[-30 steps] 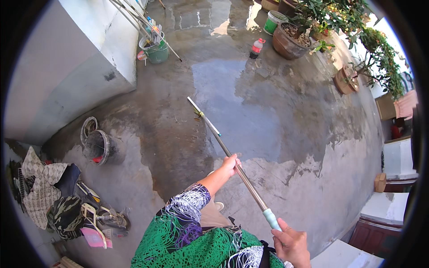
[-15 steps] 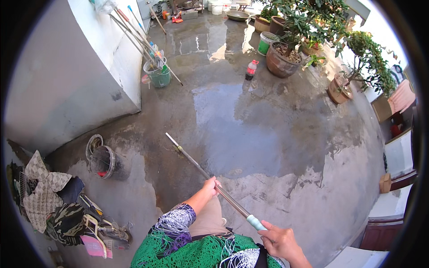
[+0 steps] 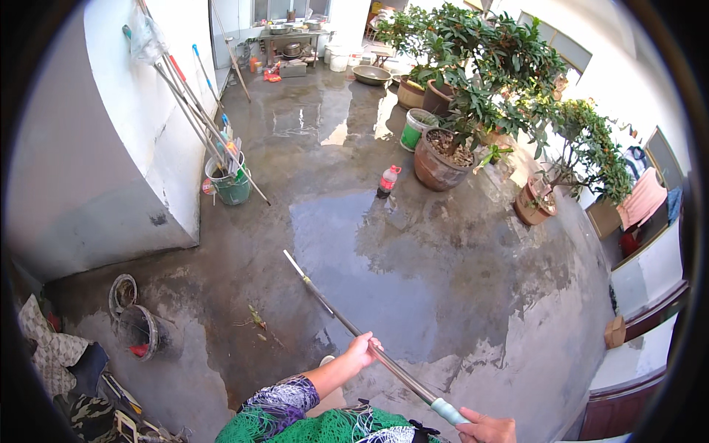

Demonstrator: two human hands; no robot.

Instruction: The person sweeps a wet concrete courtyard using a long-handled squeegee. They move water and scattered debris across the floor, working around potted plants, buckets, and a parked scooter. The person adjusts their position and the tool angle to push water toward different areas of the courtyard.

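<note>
Evidently, long pole held slantwise by 2 hands: left hand closed round its middle, right hand closed round pale-green grip, spaced apart probably for leverage. White bar aimed across wet floor; contact cannot be told.

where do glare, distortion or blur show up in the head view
Head view: the wet grey concrete floor throws back pale reflections; head view: the bright white background beyond the green leafy potted trees looks washed out; head view: fisheye bends the pale painted wall at left; head view: the long silver metal pole looks fairly sharp.
</note>
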